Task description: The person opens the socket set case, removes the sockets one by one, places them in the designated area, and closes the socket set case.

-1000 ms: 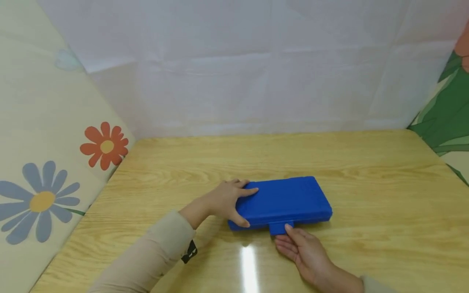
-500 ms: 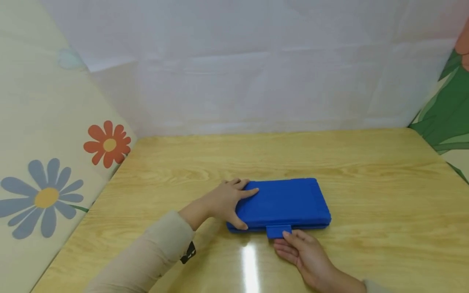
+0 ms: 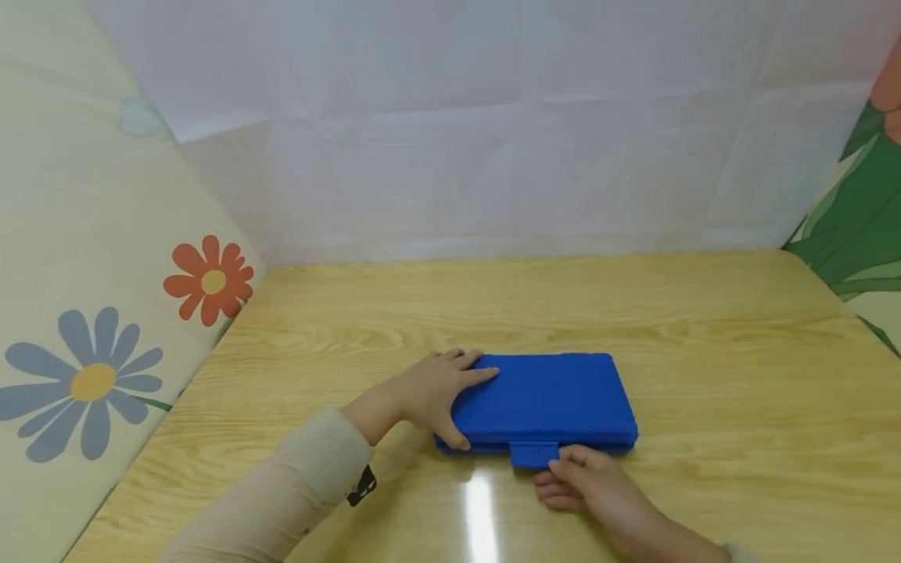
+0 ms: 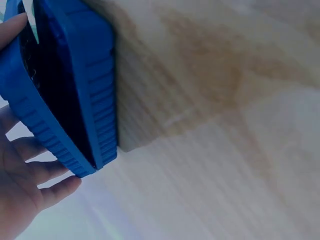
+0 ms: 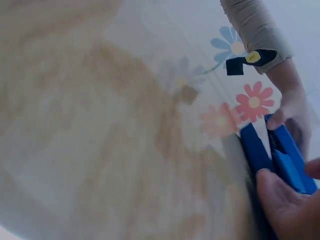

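Note:
A flat blue plastic case [image 3: 545, 395] lies on the table, with a latch tab [image 3: 533, 453] at the front. Its lid stands ajar; a dark gap [image 4: 60, 85] shows between the two ribbed halves in the left wrist view. My left hand [image 3: 432, 395] grips the case's left end, fingers spread over the top and thumb at the front edge. My right hand [image 3: 598, 489] is at the front, its thumb and fingers holding the case at the tab's right edge. In the right wrist view part of the right hand [image 5: 290, 207] hides the near end of the case.
The wood-patterned table [image 3: 338, 313] extends around the case. A white cloth [image 3: 493, 156] hangs behind it. Flowered panels [image 3: 91, 234] stand at the sides. A black band [image 3: 362, 485] is on the left wrist.
The case's front has come down toward the table and the tab now hangs lower. My right hand has shifted slightly right along the tab. My left hand keeps its place.

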